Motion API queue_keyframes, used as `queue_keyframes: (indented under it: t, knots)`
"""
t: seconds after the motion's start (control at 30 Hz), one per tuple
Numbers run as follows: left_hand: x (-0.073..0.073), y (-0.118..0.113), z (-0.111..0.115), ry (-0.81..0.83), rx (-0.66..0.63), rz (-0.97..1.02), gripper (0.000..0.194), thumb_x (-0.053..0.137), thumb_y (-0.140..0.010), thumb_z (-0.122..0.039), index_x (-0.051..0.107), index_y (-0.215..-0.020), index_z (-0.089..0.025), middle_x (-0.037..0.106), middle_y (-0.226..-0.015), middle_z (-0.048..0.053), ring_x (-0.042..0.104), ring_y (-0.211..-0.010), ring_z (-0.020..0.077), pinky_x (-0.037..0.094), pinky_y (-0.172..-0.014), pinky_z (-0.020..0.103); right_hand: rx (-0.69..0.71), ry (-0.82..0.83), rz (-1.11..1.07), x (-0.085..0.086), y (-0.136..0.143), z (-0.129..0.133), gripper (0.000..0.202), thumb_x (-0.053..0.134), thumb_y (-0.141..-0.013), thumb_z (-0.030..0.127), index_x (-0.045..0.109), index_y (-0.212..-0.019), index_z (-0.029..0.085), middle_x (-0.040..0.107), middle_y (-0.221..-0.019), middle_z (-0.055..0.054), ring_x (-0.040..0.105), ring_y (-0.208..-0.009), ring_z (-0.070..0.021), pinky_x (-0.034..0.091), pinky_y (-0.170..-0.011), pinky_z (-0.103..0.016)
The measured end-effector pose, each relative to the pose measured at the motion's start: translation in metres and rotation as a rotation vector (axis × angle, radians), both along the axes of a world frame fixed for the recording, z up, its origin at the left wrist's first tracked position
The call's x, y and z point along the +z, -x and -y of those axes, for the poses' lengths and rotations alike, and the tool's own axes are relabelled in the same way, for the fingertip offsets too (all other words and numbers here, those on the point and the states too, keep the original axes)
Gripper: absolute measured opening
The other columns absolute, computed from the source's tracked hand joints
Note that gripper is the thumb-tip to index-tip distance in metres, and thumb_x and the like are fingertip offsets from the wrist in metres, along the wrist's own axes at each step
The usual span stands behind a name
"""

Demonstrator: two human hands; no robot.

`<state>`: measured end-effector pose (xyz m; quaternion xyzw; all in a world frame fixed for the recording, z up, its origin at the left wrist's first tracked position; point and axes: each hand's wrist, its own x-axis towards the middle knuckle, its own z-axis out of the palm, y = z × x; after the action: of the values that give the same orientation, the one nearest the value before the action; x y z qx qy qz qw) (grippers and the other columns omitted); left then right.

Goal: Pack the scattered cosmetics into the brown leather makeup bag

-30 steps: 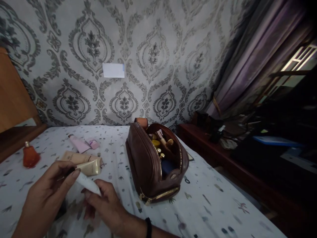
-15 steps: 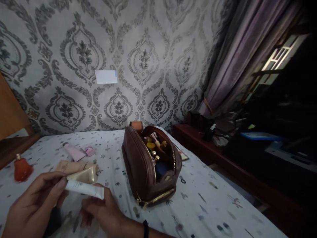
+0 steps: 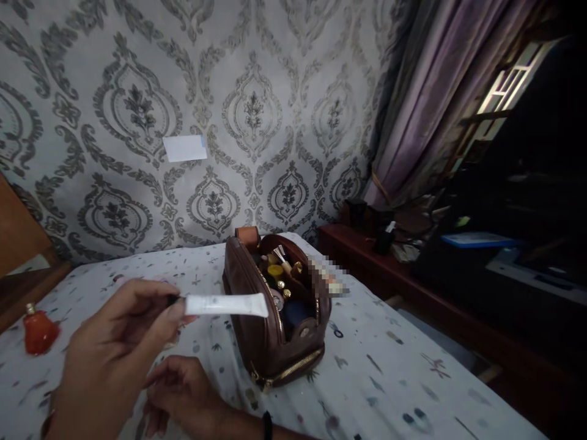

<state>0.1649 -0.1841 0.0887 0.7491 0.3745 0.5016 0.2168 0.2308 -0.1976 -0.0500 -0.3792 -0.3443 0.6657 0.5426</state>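
Observation:
My left hand (image 3: 114, 348) pinches a white squeeze tube (image 3: 227, 304) by its dark cap end. The tube points right, raised in front of the left side of a brown toiletry bag (image 3: 245, 311). Lower down, my right hand (image 3: 186, 391) is loosely curled with its fingers somewhat apart; nothing shows in it. The bag stands unzipped, with brushes (image 3: 283, 260), a yellow-lidded item (image 3: 275, 271), small gold-capped bottles (image 3: 286, 293) and a dark blue item (image 3: 296, 315) inside. Behind my left hand, most of the other tubes on the sheet are hidden.
An orange-red perfume bottle (image 3: 40, 333) stands at the left on the patterned sheet (image 3: 385, 379). A wooden headboard-like panel (image 3: 21, 226) is at the far left. Along the right runs a dark red wooden ledge (image 3: 353, 256) with clutter. A papered wall (image 3: 252, 61) rises behind.
My left hand has lifted the white tube up and to the right, toward the bag. My right hand has come off the tube's end and stays low. The view has shifted slightly.

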Motion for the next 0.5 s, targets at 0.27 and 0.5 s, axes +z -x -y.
queue_keyframes:
  t: [0.27, 0.5]
  knots:
    - [0.029, -0.077, 0.011, -0.026, -0.338, -0.197, 0.011, 0.056, -0.082, -0.031, 0.059, -0.078, -0.021, 0.060, -0.068, -0.004, 0.054, -0.060, 0.0103, 0.039, -0.051, 0.019, 0.007, 0.016, 0.140, -0.018, 0.007, -0.004, 0.021, 0.070, -0.071, 0.038, 0.064, -0.071, 0.017, 0.054, -0.052, 0.003, 0.047, -0.041, -0.0091, 0.039, -0.043, -0.021]
    - [0.024, -0.104, 0.003, 0.007, -0.377, -0.351, 0.009, 0.055, -0.081, -0.026, 0.054, -0.074, -0.021, 0.056, -0.063, -0.006, 0.048, -0.055, 0.0098, 0.029, -0.050, 0.021, 0.025, 0.037, 0.151, -0.026, 0.009, -0.007, 0.022, 0.071, -0.071, 0.034, 0.067, -0.084, 0.017, 0.057, -0.057, 0.002, 0.052, -0.048, -0.0118, 0.043, -0.049, -0.024]
